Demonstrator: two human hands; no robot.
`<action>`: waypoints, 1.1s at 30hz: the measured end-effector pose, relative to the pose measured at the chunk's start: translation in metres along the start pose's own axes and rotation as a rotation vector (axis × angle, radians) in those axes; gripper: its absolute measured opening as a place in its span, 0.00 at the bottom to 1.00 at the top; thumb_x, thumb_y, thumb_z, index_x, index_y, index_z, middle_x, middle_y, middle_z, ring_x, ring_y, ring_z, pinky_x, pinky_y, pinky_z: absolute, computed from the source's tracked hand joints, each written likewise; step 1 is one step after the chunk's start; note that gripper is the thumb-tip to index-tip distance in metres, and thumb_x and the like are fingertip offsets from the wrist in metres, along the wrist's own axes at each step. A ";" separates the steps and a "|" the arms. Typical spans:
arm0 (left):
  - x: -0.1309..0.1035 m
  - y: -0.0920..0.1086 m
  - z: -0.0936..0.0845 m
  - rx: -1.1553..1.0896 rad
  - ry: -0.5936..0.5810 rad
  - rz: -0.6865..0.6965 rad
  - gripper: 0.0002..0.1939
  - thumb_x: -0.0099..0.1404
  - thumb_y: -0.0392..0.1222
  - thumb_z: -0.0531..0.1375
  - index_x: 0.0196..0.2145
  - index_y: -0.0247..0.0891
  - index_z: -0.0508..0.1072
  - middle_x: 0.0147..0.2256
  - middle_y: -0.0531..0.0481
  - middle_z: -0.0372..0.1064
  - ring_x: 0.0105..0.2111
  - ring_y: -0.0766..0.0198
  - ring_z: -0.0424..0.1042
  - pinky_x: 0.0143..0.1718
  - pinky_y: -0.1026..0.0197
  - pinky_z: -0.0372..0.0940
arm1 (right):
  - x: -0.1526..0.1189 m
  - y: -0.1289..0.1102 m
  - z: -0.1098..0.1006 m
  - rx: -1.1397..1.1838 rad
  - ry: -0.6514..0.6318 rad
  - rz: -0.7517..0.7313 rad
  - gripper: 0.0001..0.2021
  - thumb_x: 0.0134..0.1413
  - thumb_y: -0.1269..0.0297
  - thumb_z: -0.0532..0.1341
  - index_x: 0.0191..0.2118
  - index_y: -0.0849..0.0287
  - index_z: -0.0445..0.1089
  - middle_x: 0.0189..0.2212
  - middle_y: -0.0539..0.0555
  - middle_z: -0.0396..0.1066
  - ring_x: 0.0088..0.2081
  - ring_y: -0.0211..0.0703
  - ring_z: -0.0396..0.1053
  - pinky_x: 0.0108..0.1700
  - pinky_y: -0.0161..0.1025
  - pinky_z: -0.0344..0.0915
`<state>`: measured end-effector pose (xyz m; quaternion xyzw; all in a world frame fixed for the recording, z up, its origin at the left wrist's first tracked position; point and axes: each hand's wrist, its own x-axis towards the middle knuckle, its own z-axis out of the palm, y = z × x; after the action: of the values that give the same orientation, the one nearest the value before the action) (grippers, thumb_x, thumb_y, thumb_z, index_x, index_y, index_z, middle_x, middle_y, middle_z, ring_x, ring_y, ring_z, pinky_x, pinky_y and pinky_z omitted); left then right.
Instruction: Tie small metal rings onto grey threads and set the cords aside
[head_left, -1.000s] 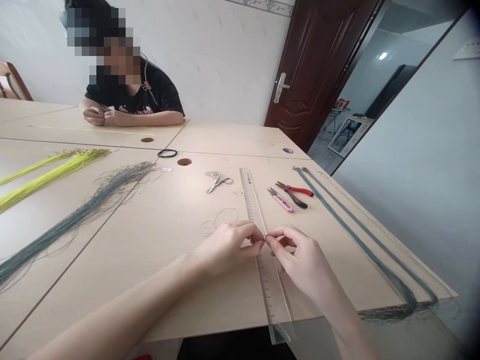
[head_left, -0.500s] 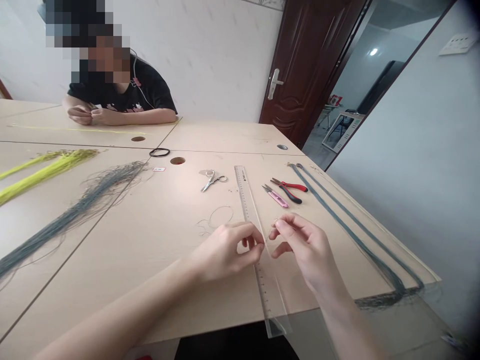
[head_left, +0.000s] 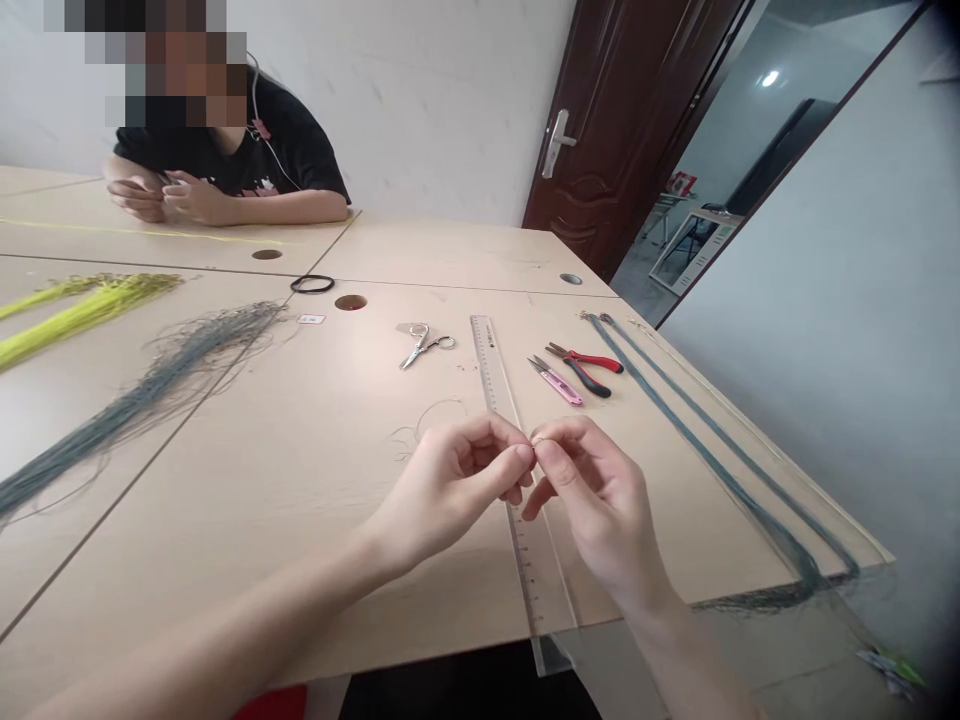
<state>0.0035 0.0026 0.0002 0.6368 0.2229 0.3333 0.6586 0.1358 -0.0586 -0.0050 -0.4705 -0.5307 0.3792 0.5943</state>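
Observation:
My left hand [head_left: 469, 475] and my right hand [head_left: 589, 485] meet fingertip to fingertip above the middle of a clear ruler [head_left: 487, 360]. Thumb and index finger of each hand are pinched together. Whatever sits between them is too small and too covered to name. Beneath my hands the ruler runs lengthwise, its near end sticking out past the table edge. A thin loose thread [head_left: 431, 420] lies curled on the tabletop to the left of my left hand. Beyond my right hand are pink thread snips [head_left: 555, 380] and pliers [head_left: 585, 368] with red and black handles.
Small scissors [head_left: 424, 347] lie left of the ruler. Grey-blue cord bundles [head_left: 675, 430] stretch along the right edge; another grey-blue bundle [head_left: 150, 400] and yellow cords [head_left: 97, 315] lie left. A black ring [head_left: 312, 285] rests near a table hole. Across the table sits a person [head_left: 232, 165].
My hands have come together, and their fingertips now touch where there was a small gap. Both are slightly higher above the ruler. The view has tilted down a little.

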 end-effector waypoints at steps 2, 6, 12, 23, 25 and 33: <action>0.000 0.002 -0.002 0.036 0.057 0.046 0.08 0.63 0.38 0.56 0.28 0.32 0.67 0.24 0.54 0.65 0.24 0.74 0.66 0.26 0.71 0.63 | 0.010 -0.006 -0.002 0.003 -0.064 0.018 0.06 0.58 0.64 0.56 0.32 0.59 0.64 0.26 0.48 0.64 0.27 0.34 0.69 0.23 0.30 0.70; 0.002 0.005 -0.006 0.158 0.190 0.125 0.07 0.62 0.37 0.57 0.27 0.32 0.67 0.24 0.53 0.68 0.24 0.73 0.67 0.25 0.71 0.63 | 0.038 -0.020 -0.007 0.031 -0.274 0.118 0.12 0.59 0.58 0.53 0.30 0.61 0.65 0.26 0.50 0.64 0.29 0.36 0.68 0.22 0.31 0.70; 0.007 -0.001 -0.013 0.252 0.253 0.154 0.06 0.61 0.37 0.57 0.27 0.34 0.67 0.25 0.54 0.69 0.26 0.72 0.68 0.26 0.71 0.64 | 0.060 -0.021 -0.009 -0.046 -0.438 0.223 0.13 0.58 0.59 0.54 0.27 0.62 0.64 0.25 0.49 0.62 0.28 0.34 0.64 0.23 0.32 0.71; 0.007 -0.005 -0.012 0.257 0.218 0.154 0.05 0.61 0.34 0.57 0.26 0.35 0.69 0.22 0.56 0.66 0.24 0.75 0.65 0.24 0.73 0.61 | 0.042 -0.005 -0.020 -0.030 -0.362 0.147 0.08 0.59 0.64 0.56 0.30 0.59 0.65 0.26 0.46 0.64 0.24 0.29 0.66 0.24 0.27 0.69; 0.005 -0.003 -0.011 0.213 0.196 0.149 0.05 0.61 0.35 0.57 0.27 0.35 0.69 0.23 0.56 0.65 0.24 0.74 0.65 0.24 0.73 0.61 | 0.039 -0.006 -0.021 -0.072 -0.338 0.088 0.06 0.59 0.65 0.55 0.31 0.58 0.65 0.27 0.46 0.64 0.25 0.29 0.66 0.25 0.27 0.69; 0.004 0.001 -0.010 0.110 0.170 0.105 0.04 0.61 0.33 0.57 0.29 0.36 0.69 0.23 0.58 0.64 0.24 0.76 0.63 0.25 0.75 0.61 | 0.038 -0.002 -0.024 -0.253 -0.277 -0.106 0.03 0.57 0.69 0.57 0.32 0.57 0.66 0.29 0.46 0.66 0.25 0.30 0.67 0.26 0.29 0.68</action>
<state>-0.0010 0.0126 0.0008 0.6521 0.2622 0.4075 0.5831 0.1651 -0.0270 0.0076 -0.4560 -0.6749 0.3388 0.4710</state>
